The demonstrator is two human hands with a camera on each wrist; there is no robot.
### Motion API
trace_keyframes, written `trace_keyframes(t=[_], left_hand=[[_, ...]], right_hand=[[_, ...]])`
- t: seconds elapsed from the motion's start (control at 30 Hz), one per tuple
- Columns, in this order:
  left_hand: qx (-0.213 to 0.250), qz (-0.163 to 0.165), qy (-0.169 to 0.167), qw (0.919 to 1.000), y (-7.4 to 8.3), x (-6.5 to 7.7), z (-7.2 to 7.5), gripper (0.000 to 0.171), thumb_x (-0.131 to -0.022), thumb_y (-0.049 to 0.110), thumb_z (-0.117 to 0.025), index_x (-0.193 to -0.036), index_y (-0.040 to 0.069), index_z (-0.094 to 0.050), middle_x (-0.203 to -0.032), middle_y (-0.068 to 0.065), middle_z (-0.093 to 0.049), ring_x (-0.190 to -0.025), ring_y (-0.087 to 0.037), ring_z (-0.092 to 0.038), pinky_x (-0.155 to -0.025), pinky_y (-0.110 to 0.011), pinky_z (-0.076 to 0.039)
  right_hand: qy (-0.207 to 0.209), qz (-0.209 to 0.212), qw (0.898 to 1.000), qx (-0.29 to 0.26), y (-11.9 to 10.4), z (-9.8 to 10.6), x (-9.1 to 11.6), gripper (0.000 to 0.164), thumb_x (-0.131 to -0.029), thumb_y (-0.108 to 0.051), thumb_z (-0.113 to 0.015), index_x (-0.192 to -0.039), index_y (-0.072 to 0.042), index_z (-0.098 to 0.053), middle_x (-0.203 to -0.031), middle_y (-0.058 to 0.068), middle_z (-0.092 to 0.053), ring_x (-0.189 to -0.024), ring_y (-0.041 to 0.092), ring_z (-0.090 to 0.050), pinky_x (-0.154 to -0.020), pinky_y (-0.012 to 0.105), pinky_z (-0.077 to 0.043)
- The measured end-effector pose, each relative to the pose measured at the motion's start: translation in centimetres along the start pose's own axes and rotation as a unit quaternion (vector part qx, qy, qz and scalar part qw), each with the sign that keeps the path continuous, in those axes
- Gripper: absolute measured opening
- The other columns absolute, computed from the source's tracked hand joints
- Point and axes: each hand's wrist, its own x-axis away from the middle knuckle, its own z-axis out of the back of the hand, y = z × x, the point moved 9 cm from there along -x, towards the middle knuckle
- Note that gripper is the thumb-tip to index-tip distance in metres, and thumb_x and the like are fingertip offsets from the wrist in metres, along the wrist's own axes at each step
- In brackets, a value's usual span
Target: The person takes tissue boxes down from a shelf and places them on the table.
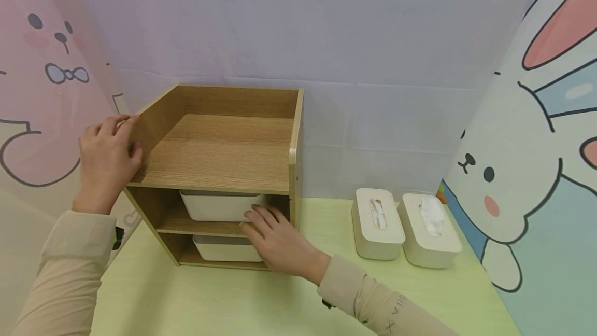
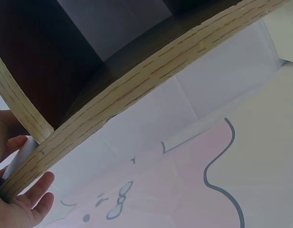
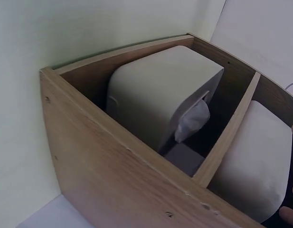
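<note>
A wooden desk shelf [image 1: 233,149] stands on the table, with two white tissue boxes in its compartments. My left hand [image 1: 106,157] grips the top of its left side panel, thumb on the inner face and fingers over the outside. In the middle compartment lies the upper tissue box [image 1: 212,207]. My right hand [image 1: 282,242] is at the right end of that box, fingers extended across its front. The lower tissue box [image 3: 160,90] sits in the bottom compartment, white tissue [image 3: 193,121] sticking out of its opening.
Two more white tissue boxes stand to the right of the shelf: one with a slotted top [image 1: 379,227], the other with tissue pulled up [image 1: 431,232]. Behind hangs a pale cloth [image 1: 373,66]. Printed cartoon panels [image 1: 522,170] flank both sides of the pale green table [image 1: 210,299].
</note>
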Motion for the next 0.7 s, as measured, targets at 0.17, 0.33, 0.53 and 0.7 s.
trace_keyframes(t=[0.17,0.33,0.53,0.7], left_hand=[[0.000,-0.002,0.003,1.0000,0.1,0.0,0.0,0.043,-0.075,0.002,-0.054,-0.119,-0.001,-0.055,-0.114,-0.027,-0.055,-0.096,-0.052,-0.045,-0.079,-0.061,-0.032],[0.001,0.001,-0.002,1.0000,0.0,0.0,0.0,0.044,-0.076,0.002,-0.054,-0.119,-0.001,-0.055,-0.114,-0.028,-0.054,-0.096,-0.052,-0.045,-0.078,-0.062,-0.032],[0.000,0.005,-0.005,1.0000,-0.1,-0.1,-0.1,0.044,-0.076,0.002,-0.054,-0.120,-0.001,-0.054,-0.115,-0.028,-0.054,-0.096,-0.053,-0.045,-0.078,-0.062,-0.032],[-0.002,0.007,-0.005,1.0000,-0.2,0.0,-0.1,0.044,-0.076,0.003,-0.053,-0.121,0.000,-0.054,-0.115,-0.028,-0.054,-0.096,-0.053,-0.045,-0.077,-0.062,-0.032]], right_hand=[[-0.003,-0.028,0.999,0.023,0.6,-0.4,-1.6,0.034,-0.088,-0.018,-0.046,-0.121,-0.010,-0.043,-0.129,0.010,-0.045,-0.117,0.025,-0.048,-0.083,0.034,-0.051],[-0.049,-0.066,0.996,0.043,1.6,-1.6,-2.6,0.042,-0.089,-0.022,-0.049,-0.128,-0.011,-0.040,-0.128,0.007,-0.046,-0.106,0.019,-0.054,-0.082,0.030,-0.051],[-0.103,-0.099,0.988,0.052,2.8,-3.1,-3.3,0.052,-0.087,-0.026,-0.057,-0.133,-0.012,-0.036,-0.122,0.001,-0.050,-0.102,0.014,-0.055,-0.075,0.026,-0.051],[-0.095,-0.110,0.988,0.044,3.1,-3.2,-3.7,0.049,-0.089,-0.019,-0.052,-0.135,-0.011,-0.037,-0.127,0.004,-0.049,-0.106,0.015,-0.055,-0.078,0.026,-0.051]])
